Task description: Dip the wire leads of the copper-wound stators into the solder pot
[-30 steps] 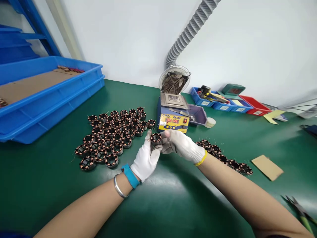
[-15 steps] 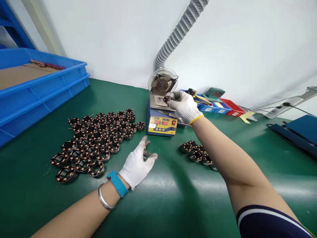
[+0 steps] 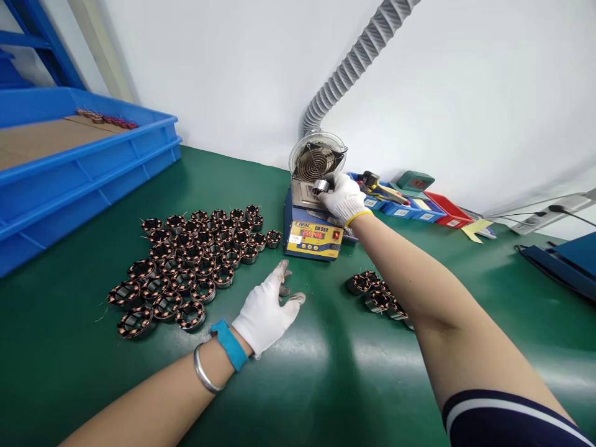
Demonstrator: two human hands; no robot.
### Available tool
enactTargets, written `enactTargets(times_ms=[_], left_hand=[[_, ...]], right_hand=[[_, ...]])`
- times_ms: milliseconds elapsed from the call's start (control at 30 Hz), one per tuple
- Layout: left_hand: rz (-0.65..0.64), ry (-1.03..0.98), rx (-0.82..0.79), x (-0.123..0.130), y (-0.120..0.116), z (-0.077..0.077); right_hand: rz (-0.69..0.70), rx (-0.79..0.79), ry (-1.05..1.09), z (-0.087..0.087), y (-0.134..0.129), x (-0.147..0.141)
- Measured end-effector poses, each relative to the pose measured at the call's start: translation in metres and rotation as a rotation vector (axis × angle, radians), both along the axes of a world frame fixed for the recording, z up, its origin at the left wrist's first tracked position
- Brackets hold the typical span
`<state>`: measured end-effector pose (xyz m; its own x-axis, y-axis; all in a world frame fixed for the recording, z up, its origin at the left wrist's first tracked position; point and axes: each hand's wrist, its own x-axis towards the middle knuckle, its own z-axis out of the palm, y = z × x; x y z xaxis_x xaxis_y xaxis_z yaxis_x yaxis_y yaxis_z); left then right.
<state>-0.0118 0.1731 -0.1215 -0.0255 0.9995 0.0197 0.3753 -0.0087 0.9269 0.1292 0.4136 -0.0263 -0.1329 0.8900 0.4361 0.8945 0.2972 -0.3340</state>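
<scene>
In a white knit glove, my right hand [image 3: 345, 197] grips a small motor stator [image 3: 320, 187] by its metal side. It holds the stator just over the top of a blue and yellow solder pot [image 3: 313, 239] with red digits on its front. My left hand [image 3: 269, 308], gloved as well, rests low over the bench with thumb and fingers apart and nothing between them. To its left stand several copper-wound stators [image 3: 190, 318] in a close group. A smaller group of stators [image 3: 378, 301] sits at the right, partly hidden by my right forearm.
A round fume hood with a fan grille [image 3: 318, 164] and grey hose [image 3: 354, 59] rises behind the pot. A large blue crate [image 3: 93, 177] stands at left. Small blue bins [image 3: 399, 212], a red bin [image 3: 449, 211] and a power strip [image 3: 552, 211] lie at back right on the green bench [image 3: 298, 397].
My right hand has tipped the stator, so its metal side now shows and its wound face points down toward the pot. The whole view has shifted slightly; my left hand keeps its pose.
</scene>
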Motion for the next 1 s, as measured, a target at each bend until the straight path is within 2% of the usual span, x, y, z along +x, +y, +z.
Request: enactTargets(times_ms=[333,567,667,767,833,1000], left_hand=[[-0.009,-0.011,-0.011,0.0,0.0,-0.001],[-0.008,-0.006,-0.019,0.0,0.0,0.001],[-0.01,0.006,-0.009,0.0,0.0,0.0],[-0.018,0.026,0.006,0.0,0.001,-0.002],[-0.025,0.051,0.023,-0.001,0.001,-0.003],[-0.041,0.11,0.068,-0.002,-0.001,-0.002]], right_hand=[[-0.012,0.001,0.021,0.013,-0.001,-0.001],[0.01,-0.018,0.007,0.006,-0.002,-0.006],[0.0,-0.017,0.052,0.009,-0.004,-0.006],[0.046,-0.023,0.202,0.016,-0.008,0.001],[0.143,-0.062,0.362,0.019,-0.016,0.01],[0.436,-0.331,0.784,0.012,-0.063,0.03]])
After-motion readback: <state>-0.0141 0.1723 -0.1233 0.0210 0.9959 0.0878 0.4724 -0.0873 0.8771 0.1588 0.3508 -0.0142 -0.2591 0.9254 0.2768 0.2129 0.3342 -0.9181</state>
